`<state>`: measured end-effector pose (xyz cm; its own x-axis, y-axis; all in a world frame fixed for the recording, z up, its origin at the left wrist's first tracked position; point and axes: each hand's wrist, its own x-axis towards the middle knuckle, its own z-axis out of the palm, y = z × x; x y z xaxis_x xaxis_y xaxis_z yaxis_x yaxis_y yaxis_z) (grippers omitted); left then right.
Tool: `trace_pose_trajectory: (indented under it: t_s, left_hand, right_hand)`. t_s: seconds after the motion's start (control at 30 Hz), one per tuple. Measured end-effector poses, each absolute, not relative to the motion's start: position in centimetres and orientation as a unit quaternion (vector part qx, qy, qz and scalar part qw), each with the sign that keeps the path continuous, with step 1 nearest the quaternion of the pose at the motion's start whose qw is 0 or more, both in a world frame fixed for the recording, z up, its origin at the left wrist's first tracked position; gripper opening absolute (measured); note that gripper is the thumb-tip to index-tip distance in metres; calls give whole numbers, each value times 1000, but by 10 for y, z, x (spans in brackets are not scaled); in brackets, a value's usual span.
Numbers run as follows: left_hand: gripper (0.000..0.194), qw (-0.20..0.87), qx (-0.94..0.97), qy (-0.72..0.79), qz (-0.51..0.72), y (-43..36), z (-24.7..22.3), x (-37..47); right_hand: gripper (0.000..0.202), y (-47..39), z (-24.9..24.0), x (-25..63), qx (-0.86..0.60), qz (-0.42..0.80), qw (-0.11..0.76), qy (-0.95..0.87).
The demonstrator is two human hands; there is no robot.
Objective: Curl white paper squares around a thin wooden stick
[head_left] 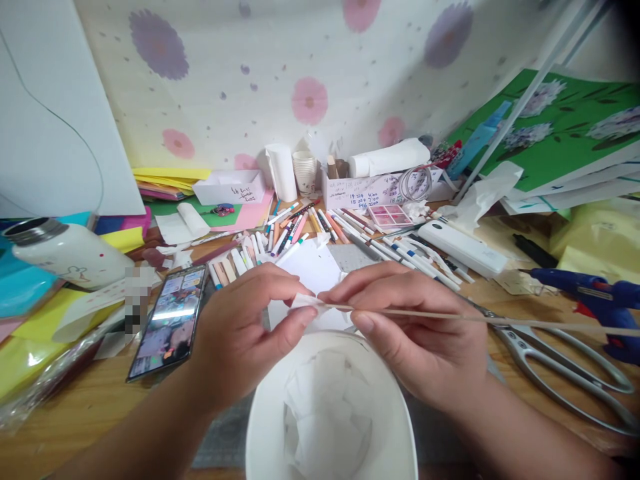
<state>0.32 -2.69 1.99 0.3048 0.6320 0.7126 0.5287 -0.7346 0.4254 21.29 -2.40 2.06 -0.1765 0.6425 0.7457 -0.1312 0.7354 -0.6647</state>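
Note:
Between finger and thumb, my left hand (250, 327) pinches a small piece of white paper (303, 303). My right hand (420, 327) holds a thin wooden stick (430, 313), whose tip meets the paper at my left fingertips. The stick's other end runs out past the right edge of the view. Both hands are close together above the far rim of a white bin (407, 413) with crumpled white paper (325, 420) inside. A white sheet (313, 263) lies on the table behind my fingers, partly hidden by them.
At the left are a phone (173, 320) and a white bottle (70, 250) on its side. Many markers (295, 230) spread across the back. On the right are large scissors (555, 360), a blue glue gun (585, 287) and a white oblong case (463, 250).

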Motion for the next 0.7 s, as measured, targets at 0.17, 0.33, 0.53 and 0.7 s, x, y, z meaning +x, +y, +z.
trace_pose_trajectory:
  t_s: [0.17, 0.33, 0.53, 0.7]
  left_hand:
    - [20, 83, 800, 330, 494, -28, 23, 4]
    - [22, 78, 786, 353, 502, -32, 18, 3]
    - [28, 64, 779, 345, 520, -31, 18, 4]
    - [30, 67, 783, 342, 516, -31, 18, 5]
  right_hand:
    - [15, -24, 20, 214, -189, 333, 618, -687]
    - [15, -25, 19, 215, -185, 350, 616, -681]
    - [13, -25, 18, 215, -173, 378, 618, -668]
    - [12, -26, 18, 216, -167, 374, 614, -675]
